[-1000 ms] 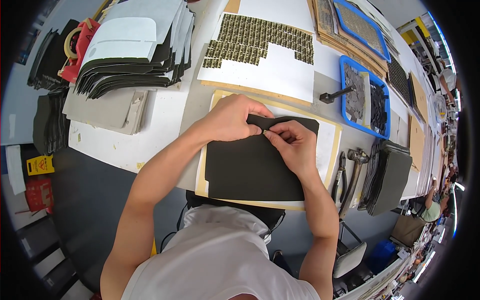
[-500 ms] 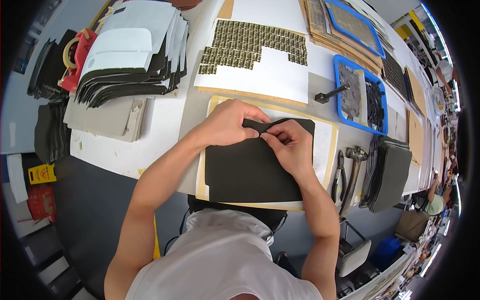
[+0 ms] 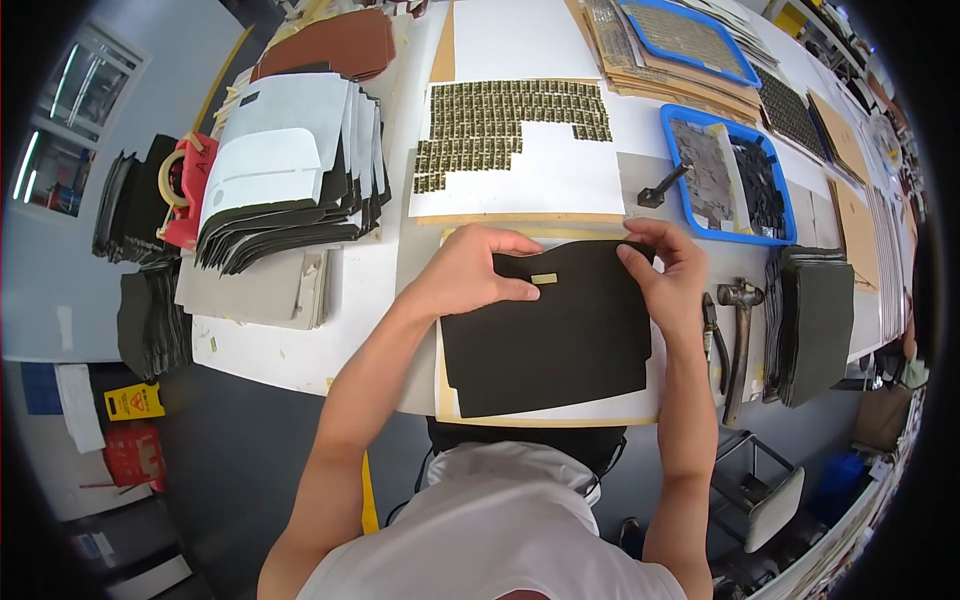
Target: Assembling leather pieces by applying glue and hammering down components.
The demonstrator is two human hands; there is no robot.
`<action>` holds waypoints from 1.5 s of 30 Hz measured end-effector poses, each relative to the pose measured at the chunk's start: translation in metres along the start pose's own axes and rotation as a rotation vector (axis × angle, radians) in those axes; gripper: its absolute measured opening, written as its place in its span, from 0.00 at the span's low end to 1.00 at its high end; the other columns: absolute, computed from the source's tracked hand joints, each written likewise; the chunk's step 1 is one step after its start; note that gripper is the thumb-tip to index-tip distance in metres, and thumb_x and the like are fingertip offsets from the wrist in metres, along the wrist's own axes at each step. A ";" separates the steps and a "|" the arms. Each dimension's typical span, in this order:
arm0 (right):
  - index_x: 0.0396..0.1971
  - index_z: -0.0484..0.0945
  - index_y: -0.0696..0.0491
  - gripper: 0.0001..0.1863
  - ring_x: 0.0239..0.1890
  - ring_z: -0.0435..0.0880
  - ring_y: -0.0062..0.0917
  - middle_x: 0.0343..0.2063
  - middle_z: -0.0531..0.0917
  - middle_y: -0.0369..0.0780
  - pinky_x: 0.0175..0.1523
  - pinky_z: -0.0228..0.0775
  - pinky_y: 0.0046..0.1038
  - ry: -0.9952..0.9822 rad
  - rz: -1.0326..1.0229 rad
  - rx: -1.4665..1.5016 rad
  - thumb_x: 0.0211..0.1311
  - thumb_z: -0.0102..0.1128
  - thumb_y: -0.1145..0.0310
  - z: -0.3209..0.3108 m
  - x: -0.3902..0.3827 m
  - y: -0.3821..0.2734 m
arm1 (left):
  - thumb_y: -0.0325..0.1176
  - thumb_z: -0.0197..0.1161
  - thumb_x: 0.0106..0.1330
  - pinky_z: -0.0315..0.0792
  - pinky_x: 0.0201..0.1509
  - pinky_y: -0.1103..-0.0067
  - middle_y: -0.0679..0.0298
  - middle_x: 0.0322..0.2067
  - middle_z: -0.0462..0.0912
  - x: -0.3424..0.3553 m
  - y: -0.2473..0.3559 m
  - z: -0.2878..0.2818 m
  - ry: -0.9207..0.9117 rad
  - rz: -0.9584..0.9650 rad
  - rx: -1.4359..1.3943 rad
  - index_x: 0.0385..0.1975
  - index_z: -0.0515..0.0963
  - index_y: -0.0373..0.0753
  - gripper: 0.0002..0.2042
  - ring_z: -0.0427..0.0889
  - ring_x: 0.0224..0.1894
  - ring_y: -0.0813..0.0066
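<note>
A black, leather-like panel lies in front of me on a white board with a yellowish taped border. Near the panel's upper edge sits a small gold-coloured strip. My left hand pinches the upper left part of the panel, its thumb tip right beside the strip and its fingers at the far edge. At the upper right corner my right hand grips the panel between thumb and fingers. That far edge bends up slightly between both hands.
Beyond the board lies a white sheet carrying rows of small gold-and-black pieces. To the right are a dark stamp-like tool, a blue tray, pliers, a hammer and stacked black panels. More stacked panels and a red tape dispenser stand left.
My right hand has moved from the middle of the panel's upper edge to its right corner. The gold strip, hidden before, now shows. The whole view has shifted.
</note>
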State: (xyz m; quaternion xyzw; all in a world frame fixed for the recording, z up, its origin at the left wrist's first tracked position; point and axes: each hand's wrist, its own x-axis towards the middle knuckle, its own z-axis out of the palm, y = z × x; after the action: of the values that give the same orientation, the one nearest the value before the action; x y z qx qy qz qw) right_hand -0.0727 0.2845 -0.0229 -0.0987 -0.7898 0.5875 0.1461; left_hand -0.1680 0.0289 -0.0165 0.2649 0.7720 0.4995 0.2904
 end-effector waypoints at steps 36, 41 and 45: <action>0.37 0.83 0.60 0.11 0.40 0.82 0.21 0.37 0.84 0.39 0.47 0.72 0.21 -0.078 -0.296 0.278 0.55 0.68 0.89 0.013 -0.011 0.001 | 0.28 0.79 0.52 0.79 0.43 0.78 0.58 0.32 0.90 -0.001 -0.005 0.013 0.130 0.058 -0.139 0.47 0.87 0.36 0.20 0.87 0.35 0.75; 0.36 0.84 0.61 0.10 0.39 0.82 0.23 0.37 0.84 0.41 0.46 0.72 0.21 -0.068 -0.303 0.278 0.55 0.68 0.89 0.012 -0.010 0.000 | 0.28 0.80 0.52 0.80 0.46 0.77 0.56 0.34 0.90 -0.003 0.008 0.008 0.064 -0.078 -0.100 0.47 0.86 0.36 0.20 0.88 0.40 0.72; 0.36 0.84 0.61 0.11 0.40 0.82 0.22 0.37 0.84 0.41 0.47 0.72 0.21 -0.074 -0.315 0.287 0.55 0.68 0.90 0.010 -0.011 0.002 | 0.28 0.80 0.51 0.80 0.47 0.76 0.55 0.36 0.90 -0.003 0.007 0.012 0.090 -0.012 -0.060 0.46 0.86 0.35 0.20 0.89 0.41 0.70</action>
State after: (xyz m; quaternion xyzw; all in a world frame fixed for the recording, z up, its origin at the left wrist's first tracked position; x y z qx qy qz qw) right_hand -0.0656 0.2723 -0.0287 0.0694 -0.7086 0.6670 0.2196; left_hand -0.1566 0.0362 -0.0136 0.2287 0.7704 0.5321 0.2664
